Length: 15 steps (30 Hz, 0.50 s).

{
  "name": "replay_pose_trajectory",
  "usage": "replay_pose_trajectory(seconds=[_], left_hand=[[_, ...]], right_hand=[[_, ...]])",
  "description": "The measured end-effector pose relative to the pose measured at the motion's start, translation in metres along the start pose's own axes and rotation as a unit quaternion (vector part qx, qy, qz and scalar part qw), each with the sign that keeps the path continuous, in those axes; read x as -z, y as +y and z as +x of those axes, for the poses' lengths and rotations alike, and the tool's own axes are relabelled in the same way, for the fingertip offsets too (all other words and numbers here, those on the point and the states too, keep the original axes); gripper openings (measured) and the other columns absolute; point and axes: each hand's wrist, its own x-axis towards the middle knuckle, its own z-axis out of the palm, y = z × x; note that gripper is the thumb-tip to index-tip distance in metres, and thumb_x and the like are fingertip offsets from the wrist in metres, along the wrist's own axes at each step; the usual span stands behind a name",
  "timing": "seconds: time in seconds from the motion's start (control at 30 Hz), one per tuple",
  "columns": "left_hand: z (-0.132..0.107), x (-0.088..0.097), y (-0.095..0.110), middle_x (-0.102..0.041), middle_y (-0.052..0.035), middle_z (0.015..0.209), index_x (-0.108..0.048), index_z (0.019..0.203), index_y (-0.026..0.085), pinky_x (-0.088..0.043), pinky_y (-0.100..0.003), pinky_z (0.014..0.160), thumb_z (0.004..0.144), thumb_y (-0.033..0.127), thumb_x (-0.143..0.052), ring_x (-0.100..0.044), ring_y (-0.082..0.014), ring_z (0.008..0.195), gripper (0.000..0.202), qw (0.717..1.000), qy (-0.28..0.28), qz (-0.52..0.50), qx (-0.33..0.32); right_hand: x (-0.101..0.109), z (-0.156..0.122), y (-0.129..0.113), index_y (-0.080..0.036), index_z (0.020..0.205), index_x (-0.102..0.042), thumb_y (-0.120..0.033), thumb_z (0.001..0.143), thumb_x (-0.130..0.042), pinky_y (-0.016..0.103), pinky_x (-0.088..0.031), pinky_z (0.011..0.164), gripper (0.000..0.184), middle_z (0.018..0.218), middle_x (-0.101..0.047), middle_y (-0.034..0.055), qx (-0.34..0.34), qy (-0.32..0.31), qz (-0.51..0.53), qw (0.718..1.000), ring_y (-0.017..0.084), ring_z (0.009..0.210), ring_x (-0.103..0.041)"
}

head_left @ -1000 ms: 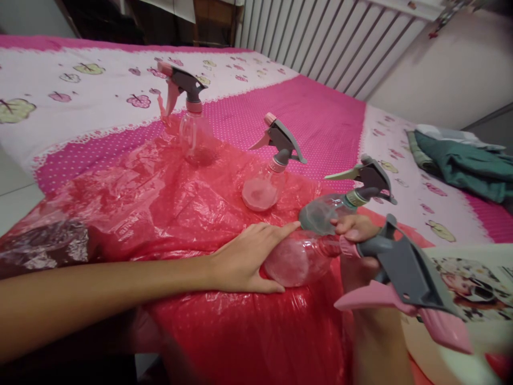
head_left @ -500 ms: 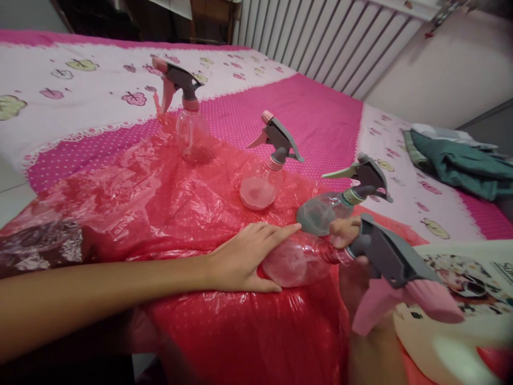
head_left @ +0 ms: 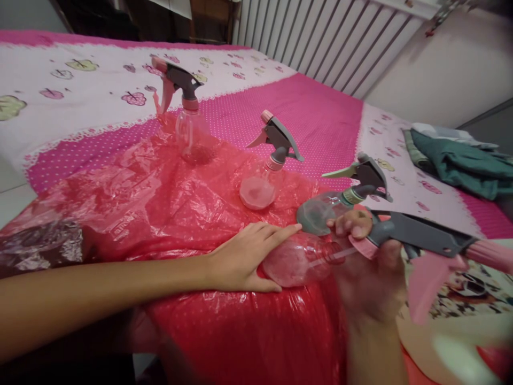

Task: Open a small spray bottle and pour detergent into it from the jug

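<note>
A clear pink spray bottle [head_left: 290, 263] lies tilted on the red plastic sheet [head_left: 188, 208], its neck toward the right. My left hand [head_left: 244, 259] is wrapped round its base. In my right hand [head_left: 372, 272] is a grey and pink trigger spray head [head_left: 425, 233], gripped by its pink collar. The collar is apart from the bottle's neck, and the thin dip tube [head_left: 344, 253] still runs into the mouth. Just behind is a green-tinted spray bottle [head_left: 320, 213] with its own head on.
Two more pink-trigger spray bottles, a middle one [head_left: 258, 187] and a far-left one [head_left: 192, 131], stand on the sheet. A pale printed board [head_left: 492, 272] lies at right. Folded clothes [head_left: 460, 160] rest on the patterned bedspread [head_left: 328, 107]. A dark shiny wrapper [head_left: 44, 243] sits at left.
My right hand has drawn the spray head rightward off the bottle's neck, baring part of the dip tube. The trigger has turned outward. My left hand and the bottle have stayed put.
</note>
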Motion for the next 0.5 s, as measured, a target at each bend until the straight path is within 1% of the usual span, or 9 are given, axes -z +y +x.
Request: replay_pose_trajectory(seconds=[0.07,0.17,0.3,0.43,0.5], left_hand=[[0.000,0.001,0.000,-0.063,-0.0229,0.150,-0.026,0.176,0.025,-0.054,-0.063,0.109,0.098,0.071,-0.070,-0.064,-0.0428,0.129,0.101,1.000,-0.001,-0.001,0.001],[0.000,0.001,0.000,-0.063,-0.0231,0.150,-0.026,0.176,0.025,-0.053,-0.063,0.109,0.098,0.070,-0.072,-0.064,-0.0432,0.130,0.101,1.000,0.004,-0.005,-0.002],[0.000,-0.001,0.000,-0.063,-0.0221,0.152,-0.025,0.176,0.027,-0.053,-0.063,0.111,0.097,0.069,-0.074,-0.064,-0.0427,0.130,0.102,1.000,0.008,-0.008,-0.003],[0.000,-0.001,0.000,-0.063,-0.0231,0.151,-0.027,0.176,0.023,-0.053,-0.063,0.111,0.097,0.069,-0.075,-0.064,-0.0425,0.130,0.103,1.000,0.008,-0.013,-0.004],[-0.001,-0.001,0.001,-0.064,-0.0225,0.150,-0.028,0.176,0.023,-0.052,-0.063,0.112,0.097,0.068,-0.076,-0.063,-0.0423,0.131,0.103,1.000,0.009,-0.014,0.002]], right_hand=[[-0.001,0.000,0.001,-0.016,0.078,-0.050,-0.072,0.086,-0.079,0.029,-0.057,0.090,0.063,0.084,-0.041,0.0001,0.002,0.008,0.022,1.000,0.009,0.081,-0.048],[0.003,0.000,0.003,-0.016,0.083,-0.054,-0.071,0.088,-0.078,0.026,-0.057,0.087,0.060,0.088,-0.044,0.0002,-0.006,0.016,0.045,0.999,0.008,0.082,-0.052],[0.010,0.001,0.004,-0.016,0.086,-0.058,-0.068,0.091,-0.077,0.026,-0.059,0.088,0.055,0.091,-0.046,0.0004,-0.014,0.021,0.064,0.998,0.008,0.083,-0.056],[0.011,0.002,0.002,-0.017,0.087,-0.059,-0.068,0.090,-0.078,0.026,-0.059,0.085,0.055,0.090,-0.047,0.0005,-0.020,0.030,0.080,0.996,0.008,0.080,-0.056],[0.010,0.003,0.001,-0.017,0.087,-0.060,-0.070,0.087,-0.080,0.026,-0.059,0.084,0.057,0.089,-0.047,0.0003,-0.025,0.037,0.084,0.996,0.007,0.079,-0.056]])
